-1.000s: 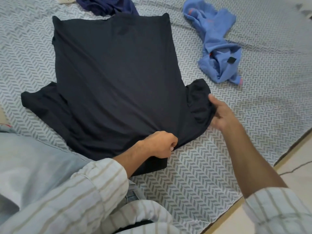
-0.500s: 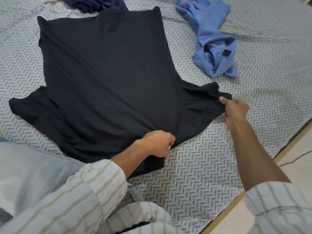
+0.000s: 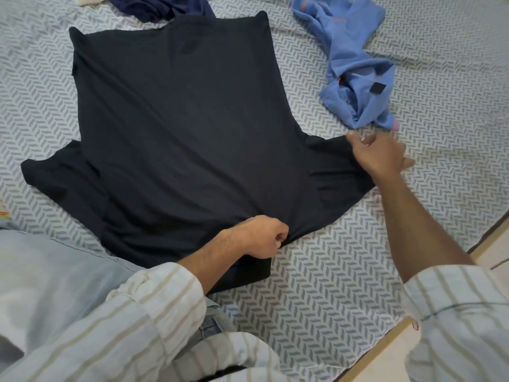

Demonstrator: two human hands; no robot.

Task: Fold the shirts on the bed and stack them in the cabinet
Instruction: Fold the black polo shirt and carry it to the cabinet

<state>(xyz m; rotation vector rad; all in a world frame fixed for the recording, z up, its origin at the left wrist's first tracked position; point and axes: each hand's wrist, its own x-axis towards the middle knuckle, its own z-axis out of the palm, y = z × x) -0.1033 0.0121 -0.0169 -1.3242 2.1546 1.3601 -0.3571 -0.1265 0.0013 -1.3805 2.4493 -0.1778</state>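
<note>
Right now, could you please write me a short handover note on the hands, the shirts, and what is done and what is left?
Left hand: grips the near edge of the black shirt, by the collar.
Right hand: at the tip of the shirt's right sleeve; grip unclear.
Black shirt lies spread flat on the bed, both sleeves out, no fold made.
Blue shirt lies crumpled beyond the right hand; a dark navy garment sits at the far edge.
Left: fold all of them, then stack in the cabinet, which is out of view.

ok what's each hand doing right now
left hand: closed, gripping the black shirt near its collar
right hand: on the shirt's sleeve; grip cannot be told
</note>
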